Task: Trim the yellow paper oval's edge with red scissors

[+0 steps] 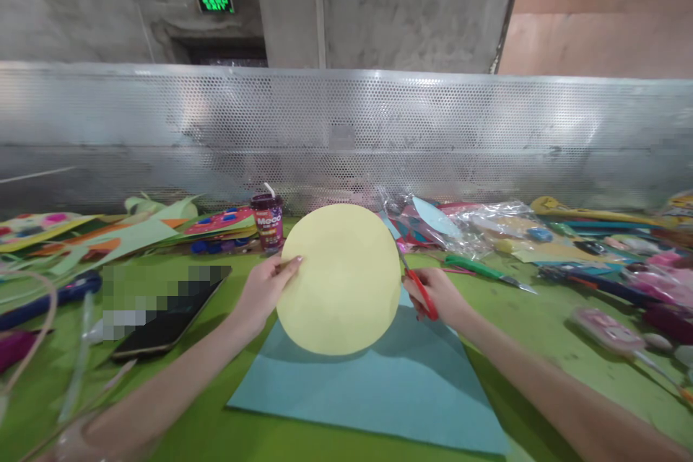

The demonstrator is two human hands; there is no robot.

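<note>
My left hand point(269, 289) pinches the left edge of a round pale yellow paper disc point(341, 278), thumb on its front. The disc is tilted up to face me, above a light blue sheet point(368, 404) on the table. Closed around red-handled scissors point(422, 294), my right hand point(441, 296) is at the disc's right edge. The blades point up and away, partly behind the disc, so I cannot tell whether they touch it. Much of the blue sheet's far part is hidden by the disc.
A purple drink cup point(268, 222) with a straw stands behind the disc. On the left lie a black phone point(173, 325) and coloured paper pieces point(135, 238). A green-handled cutter point(487, 272) and plastic-wrapped craft supplies point(476, 224) are on the right. A perforated metal panel point(346, 115) borders the far side.
</note>
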